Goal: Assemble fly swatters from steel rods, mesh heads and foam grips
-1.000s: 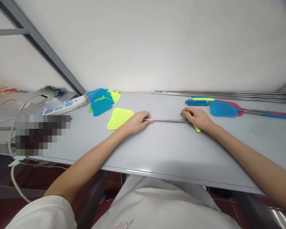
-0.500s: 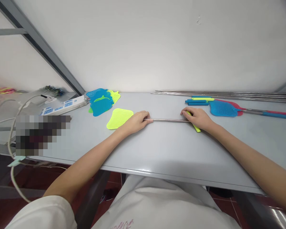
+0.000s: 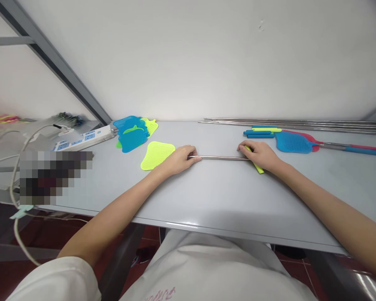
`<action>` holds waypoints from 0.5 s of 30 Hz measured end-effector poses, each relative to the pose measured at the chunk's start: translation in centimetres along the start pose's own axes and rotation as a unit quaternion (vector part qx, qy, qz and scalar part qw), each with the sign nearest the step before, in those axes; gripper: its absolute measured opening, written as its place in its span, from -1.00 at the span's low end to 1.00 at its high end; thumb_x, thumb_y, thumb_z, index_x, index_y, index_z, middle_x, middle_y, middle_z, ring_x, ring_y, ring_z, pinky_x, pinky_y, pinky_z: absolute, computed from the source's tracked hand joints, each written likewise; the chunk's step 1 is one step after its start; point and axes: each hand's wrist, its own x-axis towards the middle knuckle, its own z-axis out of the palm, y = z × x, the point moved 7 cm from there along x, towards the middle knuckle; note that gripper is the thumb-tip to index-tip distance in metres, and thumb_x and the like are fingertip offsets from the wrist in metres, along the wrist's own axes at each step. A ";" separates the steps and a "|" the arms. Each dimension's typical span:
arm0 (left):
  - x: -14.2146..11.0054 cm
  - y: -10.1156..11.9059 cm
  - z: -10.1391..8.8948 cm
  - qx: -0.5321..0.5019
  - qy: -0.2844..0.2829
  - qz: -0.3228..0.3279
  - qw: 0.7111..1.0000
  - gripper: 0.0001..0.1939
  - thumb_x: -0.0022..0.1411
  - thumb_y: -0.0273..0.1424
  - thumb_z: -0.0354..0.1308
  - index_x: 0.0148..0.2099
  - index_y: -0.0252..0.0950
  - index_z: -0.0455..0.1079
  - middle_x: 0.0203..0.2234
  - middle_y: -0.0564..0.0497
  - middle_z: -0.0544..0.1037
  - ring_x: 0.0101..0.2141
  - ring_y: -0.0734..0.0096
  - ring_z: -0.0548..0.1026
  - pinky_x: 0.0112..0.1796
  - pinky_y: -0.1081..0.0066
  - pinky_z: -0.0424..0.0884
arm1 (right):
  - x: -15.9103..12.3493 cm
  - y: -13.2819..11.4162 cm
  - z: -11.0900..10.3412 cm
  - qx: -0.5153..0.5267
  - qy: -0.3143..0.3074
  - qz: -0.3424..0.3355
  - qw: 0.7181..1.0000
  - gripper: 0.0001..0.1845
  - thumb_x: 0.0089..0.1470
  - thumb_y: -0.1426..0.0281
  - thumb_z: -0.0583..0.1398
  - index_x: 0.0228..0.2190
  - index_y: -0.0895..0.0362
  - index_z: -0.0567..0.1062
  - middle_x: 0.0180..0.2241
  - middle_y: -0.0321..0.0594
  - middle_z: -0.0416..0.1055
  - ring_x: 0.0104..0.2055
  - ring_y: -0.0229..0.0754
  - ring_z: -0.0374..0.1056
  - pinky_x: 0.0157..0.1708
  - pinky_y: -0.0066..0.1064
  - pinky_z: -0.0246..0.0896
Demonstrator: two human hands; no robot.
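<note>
A thin metal rod (image 3: 221,158) runs level between my two hands just over the table. My left hand (image 3: 182,159) is closed around its left end, thumb along the rod. A yellow perforated fly swatter head (image 3: 156,155) shows just left of that hand; whether it joins the rod is hidden by the fingers. My right hand (image 3: 261,154) is closed on a yellow handle sleeve (image 3: 259,168), which slants across under its fingers. The rod's right end reaches the same hand, and the fingers hide how it meets the sleeve.
Blue and yellow swatter heads (image 3: 133,140) are piled at the back left, near a white power strip (image 3: 94,136). Blue and yellow handle sleeves (image 3: 260,134), blue and red swatters (image 3: 294,143) and several long metal rods (image 3: 301,124) lie at the back right.
Almost nothing differs. Both hands keep their places and their hold on the rod and sleeve; the yellow swatter head has shifted very slightly.
</note>
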 end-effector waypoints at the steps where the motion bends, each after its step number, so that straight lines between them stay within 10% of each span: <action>1: 0.0 0.0 0.0 0.000 0.000 -0.001 1.000 -0.73 0.21 -0.20 -0.05 -0.38 -0.28 0.26 -0.45 0.02 0.39 -0.42 0.39 0.33 -0.41 0.41 0.22 | 0.0 0.0 0.0 0.001 -0.001 -0.001 1.000 -0.69 0.08 0.27 -0.04 -0.38 0.10 0.46 -0.45 -0.25 0.42 -0.40 -0.19 0.27 -0.45 -0.40 0.00; 15: -0.1 0.1 0.3 0.036 -0.001 0.010 0.999 -0.74 0.26 -0.22 -0.10 -0.35 -0.27 0.24 -0.44 0.04 0.39 -0.40 0.41 0.35 -0.40 0.45 0.21 | 0.0 0.1 0.1 0.004 -0.004 -0.001 1.000 -0.69 0.08 0.28 -0.03 -0.38 0.11 0.46 -0.44 -0.26 0.42 -0.38 -0.20 0.27 -0.43 -0.41 0.00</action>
